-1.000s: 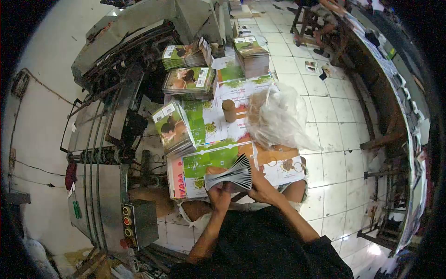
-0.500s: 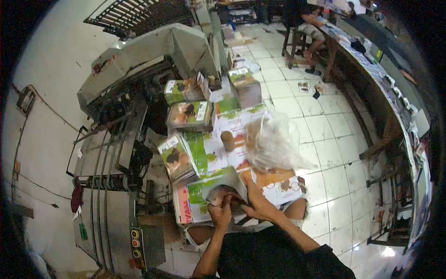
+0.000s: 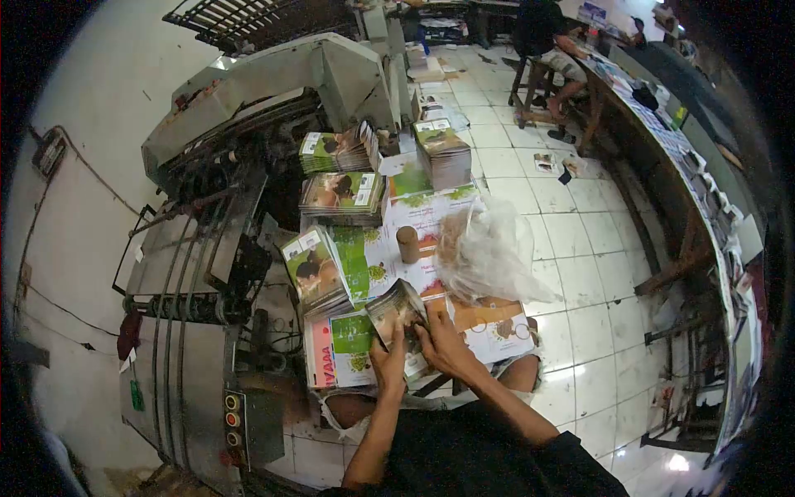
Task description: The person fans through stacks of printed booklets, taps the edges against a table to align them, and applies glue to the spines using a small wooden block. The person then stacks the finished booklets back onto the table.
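Observation:
A small bundle of printed booklets (image 3: 394, 310) is held tilted between both my hands, just above the near part of the low work surface. My left hand (image 3: 389, 362) is closed on its lower left side, thumb on the picture cover. My right hand (image 3: 445, 344) grips the right edge; some of its fingers are hidden behind the bundle. Sheets of green and white print (image 3: 352, 335) cover the surface beneath. A stack of similar booklets (image 3: 313, 273) lies just left of my hands. Beyond the bundle stands a brown cylinder (image 3: 407, 245).
More booklet stacks (image 3: 338, 195) sit farther back, one tall stack (image 3: 445, 149) at the far right corner. A crumpled clear plastic bag (image 3: 489, 253) lies at right. A large grey machine (image 3: 331, 79) borders the left. A person (image 3: 546, 50) sits by a long bench (image 3: 638, 103).
The bundle has turned and come lower, its picture cover now facing me more. My right hand's fingers have shifted along its right edge. The camera view has moved slightly.

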### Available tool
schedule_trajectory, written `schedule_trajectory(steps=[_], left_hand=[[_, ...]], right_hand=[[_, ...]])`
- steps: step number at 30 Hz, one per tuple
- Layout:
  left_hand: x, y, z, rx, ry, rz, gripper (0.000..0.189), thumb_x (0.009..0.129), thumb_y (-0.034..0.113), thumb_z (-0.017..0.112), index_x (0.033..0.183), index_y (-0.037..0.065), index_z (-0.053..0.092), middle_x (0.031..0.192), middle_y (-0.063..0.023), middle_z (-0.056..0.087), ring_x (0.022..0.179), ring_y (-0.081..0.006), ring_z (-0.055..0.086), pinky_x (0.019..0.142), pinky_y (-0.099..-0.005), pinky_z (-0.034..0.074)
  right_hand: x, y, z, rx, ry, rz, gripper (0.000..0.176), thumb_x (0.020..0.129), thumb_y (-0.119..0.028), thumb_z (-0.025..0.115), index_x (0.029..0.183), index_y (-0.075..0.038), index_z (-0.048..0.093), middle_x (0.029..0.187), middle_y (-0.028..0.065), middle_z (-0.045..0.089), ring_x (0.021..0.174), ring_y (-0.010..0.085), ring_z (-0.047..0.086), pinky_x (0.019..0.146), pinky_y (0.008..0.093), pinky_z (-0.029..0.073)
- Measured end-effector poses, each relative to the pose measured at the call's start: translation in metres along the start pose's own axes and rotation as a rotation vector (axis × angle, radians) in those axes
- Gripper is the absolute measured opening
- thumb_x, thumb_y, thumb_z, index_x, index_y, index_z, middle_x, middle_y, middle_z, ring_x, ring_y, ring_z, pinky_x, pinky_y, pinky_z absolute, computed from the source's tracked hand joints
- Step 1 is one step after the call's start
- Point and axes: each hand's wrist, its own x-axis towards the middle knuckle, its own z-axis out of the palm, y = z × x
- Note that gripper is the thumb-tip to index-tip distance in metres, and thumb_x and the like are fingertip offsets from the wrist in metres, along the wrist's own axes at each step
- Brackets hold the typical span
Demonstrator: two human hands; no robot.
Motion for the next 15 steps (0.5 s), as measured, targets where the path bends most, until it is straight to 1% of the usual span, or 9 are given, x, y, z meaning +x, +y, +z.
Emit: schedule_trajectory(steps=[2,3,5,6,8,9,12,13,15], left_hand=[[-0.008,0.037,-0.001,0.305,-0.067,0.171,0.045,0.091,0.038,0.068,0.097,-0.007,0.067,0.072,-0.0062,0.063,0.063,-0.0143,0.053,0.061,-0.0338,0.045],[-0.002,0.036,-0.007,0.302,-0.064,0.17,0.045,0.091,0.038,0.068,0.097,-0.007,0.067,0.072,-0.0062,0.063,0.063,-0.0143,0.053,0.061,-0.0338,0.045],[0.009,0.032,-0.019,0.496,-0.237,-0.107,0.042,0.093,0.035,0.065,0.093,-0.007,0.067,0.067,-0.0054,0.06,0.06,-0.0145,0.051,0.057,-0.0352,0.043],[0.007,0.032,-0.021,0.499,-0.24,-0.111,0.042,0.093,0.035,0.065,0.093,-0.007,0.067,0.067,-0.0054,0.06,0.06,-0.0145,0.051,0.057,-0.0352,0.043],[0.005,0.034,-0.021,0.35,-0.194,-0.192,0.044,0.09,0.043,0.067,0.103,0.002,0.064,0.091,-0.0089,0.062,0.073,-0.0173,0.055,0.062,-0.0341,0.046],[0.01,0.034,-0.025,0.413,-0.243,-0.285,0.043,0.09,0.039,0.068,0.108,0.002,0.062,0.09,-0.0071,0.062,0.07,-0.0169,0.056,0.058,-0.0343,0.047],[0.015,0.009,-0.032,0.18,-0.184,-0.289,0.041,0.09,0.036,0.07,0.113,0.003,0.06,0.092,-0.005,0.062,0.074,-0.0156,0.058,0.06,-0.0347,0.049],[0.02,0.005,-0.036,0.184,-0.178,-0.292,0.041,0.09,0.036,0.07,0.113,0.003,0.06,0.092,-0.005,0.062,0.074,-0.0156,0.058,0.06,-0.0347,0.049],[0.031,0.0,-0.042,-0.092,-0.297,-0.456,0.04,0.089,0.033,0.072,0.113,0.004,0.06,0.096,-0.0047,0.063,0.077,-0.0161,0.062,0.063,-0.0353,0.051]], right_hand=[[0.003,0.006,0.004,-0.043,0.111,-0.038,0.052,0.095,-0.019,0.053,0.136,0.005,0.031,0.108,0.0372,0.052,0.097,0.0542,0.052,0.084,0.057,0.042],[0.006,0.008,0.003,-0.045,0.108,-0.04,0.052,0.095,-0.019,0.053,0.136,0.005,0.031,0.108,0.0372,0.052,0.097,0.0542,0.052,0.084,0.057,0.042],[0.009,0.012,0.0,-0.113,0.003,-0.022,0.058,0.096,-0.022,0.051,0.139,0.009,0.028,0.123,0.038,0.048,0.114,0.0522,0.048,0.092,0.0567,0.041],[0.005,0.012,0.006,-0.111,0.002,-0.017,0.058,0.096,-0.022,0.051,0.139,0.009,0.028,0.123,0.038,0.048,0.114,0.0522,0.048,0.092,0.0567,0.041],[-0.003,0.009,0.025,-0.394,0.166,-0.101,0.066,0.098,-0.029,0.046,0.144,0.011,0.022,0.143,0.0364,0.034,0.135,0.0476,0.034,0.104,0.0569,0.033],[-0.005,0.006,0.028,-0.392,0.127,-0.074,0.072,0.098,-0.034,0.043,0.148,0.011,0.017,0.154,0.0327,0.017,0.145,0.0421,0.018,0.113,0.0573,0.02],[-0.007,-0.001,0.03,-0.61,0.163,-0.066,0.071,0.098,-0.033,0.045,0.147,0.011,0.019,0.153,0.0333,0.018,0.144,0.0424,0.022,0.116,0.0555,0.015],[-0.008,-0.006,0.029,-0.605,0.157,-0.067,0.071,0.098,-0.033,0.045,0.147,0.011,0.019,0.153,0.0333,0.018,0.144,0.0424,0.022,0.116,0.0555,0.015],[-0.008,-0.011,0.024,-0.505,0.187,-0.065,0.068,0.098,-0.031,0.045,0.148,0.009,0.021,0.154,0.0303,0.021,0.144,0.0397,0.022,0.117,0.052,0.012]])
